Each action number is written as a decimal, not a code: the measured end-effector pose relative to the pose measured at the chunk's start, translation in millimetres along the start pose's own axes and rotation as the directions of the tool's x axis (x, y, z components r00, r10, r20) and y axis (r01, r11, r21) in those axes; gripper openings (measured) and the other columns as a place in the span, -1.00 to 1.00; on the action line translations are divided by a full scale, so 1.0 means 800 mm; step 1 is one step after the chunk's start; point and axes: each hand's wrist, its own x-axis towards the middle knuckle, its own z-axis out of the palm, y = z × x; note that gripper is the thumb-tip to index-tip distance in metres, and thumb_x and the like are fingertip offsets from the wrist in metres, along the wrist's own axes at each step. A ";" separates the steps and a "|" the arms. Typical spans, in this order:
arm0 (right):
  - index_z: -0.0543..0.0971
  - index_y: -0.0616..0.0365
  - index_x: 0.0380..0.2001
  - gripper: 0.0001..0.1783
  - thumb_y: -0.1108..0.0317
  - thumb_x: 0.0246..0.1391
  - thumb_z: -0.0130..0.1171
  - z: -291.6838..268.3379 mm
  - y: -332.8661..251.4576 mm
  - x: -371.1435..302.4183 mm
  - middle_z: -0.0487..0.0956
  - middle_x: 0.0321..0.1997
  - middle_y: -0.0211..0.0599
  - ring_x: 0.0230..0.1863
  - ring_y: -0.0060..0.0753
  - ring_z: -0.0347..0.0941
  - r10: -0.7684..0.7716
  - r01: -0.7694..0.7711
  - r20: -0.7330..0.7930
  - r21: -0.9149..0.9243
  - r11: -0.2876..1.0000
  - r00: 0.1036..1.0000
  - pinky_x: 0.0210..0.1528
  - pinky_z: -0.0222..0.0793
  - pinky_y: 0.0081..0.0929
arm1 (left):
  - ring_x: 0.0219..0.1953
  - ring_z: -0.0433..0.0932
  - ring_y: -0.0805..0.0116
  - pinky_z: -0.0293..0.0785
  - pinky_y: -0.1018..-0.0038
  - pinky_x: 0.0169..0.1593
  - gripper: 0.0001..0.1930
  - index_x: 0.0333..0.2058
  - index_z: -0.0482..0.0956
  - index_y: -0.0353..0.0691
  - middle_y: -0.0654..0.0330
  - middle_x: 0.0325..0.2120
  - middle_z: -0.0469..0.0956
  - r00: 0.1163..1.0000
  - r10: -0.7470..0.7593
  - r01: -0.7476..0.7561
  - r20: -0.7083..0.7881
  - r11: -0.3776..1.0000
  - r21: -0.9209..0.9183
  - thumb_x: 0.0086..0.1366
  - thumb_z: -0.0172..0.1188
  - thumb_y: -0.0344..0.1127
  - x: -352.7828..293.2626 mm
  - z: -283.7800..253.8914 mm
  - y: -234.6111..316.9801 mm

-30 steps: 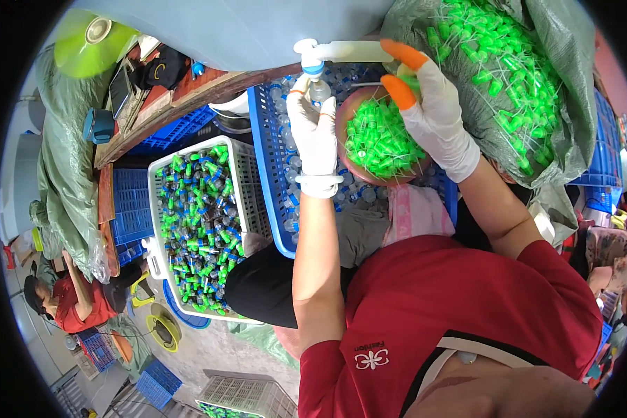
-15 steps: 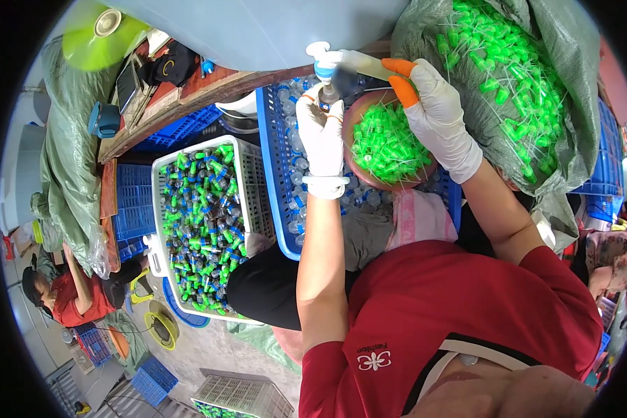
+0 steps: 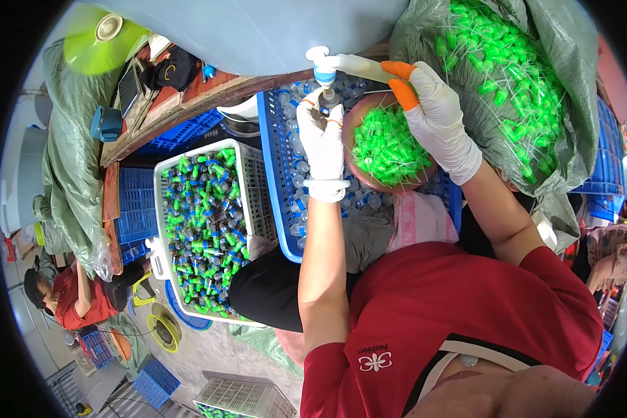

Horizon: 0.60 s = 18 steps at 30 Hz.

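Note:
My left hand (image 3: 320, 136), in a white glove, holds a small clear bottle (image 3: 327, 99) up under the white tap (image 3: 322, 64) of a large pale blue tank (image 3: 258, 31). My right hand (image 3: 432, 115), in a white glove with orange fingertips, grips the tap's white lever (image 3: 359, 67). Just below my hands a pink bowl (image 3: 355, 132) holds bright green caps (image 3: 390, 146). It rests in a blue crate (image 3: 275, 181) of empty clear bottles.
A white basket (image 3: 161, 209) of capped bottles with green tops stands to the left. A grey-green sack (image 3: 536, 42) of green caps lies at the upper right. Blue crates (image 3: 136, 216) stand on the left. Another person in red (image 3: 76, 296) crouches at the lower left.
My left hand has risen slightly, bringing the bottle up against the tap's spout. My right hand has stayed on the tap's lever.

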 end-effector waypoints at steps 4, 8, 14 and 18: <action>0.54 0.20 0.08 -0.67 0.45 0.25 0.17 -0.008 -0.018 -0.010 0.54 -0.29 -0.30 -0.35 -0.38 0.44 -0.007 0.007 0.005 -0.009 1.000 1.000 -0.24 0.38 -0.54 | -0.06 0.44 0.43 0.38 0.50 0.07 -0.58 0.08 0.39 -0.28 0.19 -0.06 0.44 0.999 0.053 -0.053 0.009 0.987 0.150 0.25 0.20 -0.60 -0.006 -0.008 -0.007; 0.51 0.14 0.13 -0.57 0.45 0.16 0.23 -0.002 -0.019 -0.025 0.51 -0.33 -0.25 -0.38 -0.25 0.47 -0.006 0.006 -0.003 -0.002 1.000 1.000 -0.27 0.41 -0.47 | -0.09 0.46 0.41 0.40 0.50 0.06 -0.60 0.06 0.39 -0.29 0.17 -0.07 0.44 0.997 0.004 -0.021 0.076 0.976 0.218 0.25 0.21 -0.59 -0.029 -0.006 -0.008; 0.53 0.13 -0.06 -0.69 0.41 0.09 0.24 0.019 -0.003 -0.042 0.60 -0.30 -0.16 -0.32 -0.06 0.59 -0.042 0.091 0.248 -0.190 0.978 0.968 -0.31 0.52 -0.23 | -0.08 0.45 0.41 0.39 0.49 0.06 -0.59 0.06 0.35 -0.29 0.17 -0.09 0.44 0.970 -0.042 0.013 0.238 0.992 0.123 0.25 0.17 -0.60 -0.069 0.005 0.001; 0.53 0.13 -0.07 -0.72 0.37 0.13 0.19 0.026 0.014 -0.058 0.62 -0.27 -0.11 -0.26 0.01 0.60 0.026 0.082 0.411 -0.244 0.966 0.911 -0.24 0.51 -0.19 | -0.05 0.44 0.35 0.39 0.42 0.06 -0.57 0.07 0.31 -0.30 0.13 -0.09 0.43 0.915 -0.285 0.250 0.285 0.956 0.153 0.24 0.13 -0.61 -0.084 0.010 0.007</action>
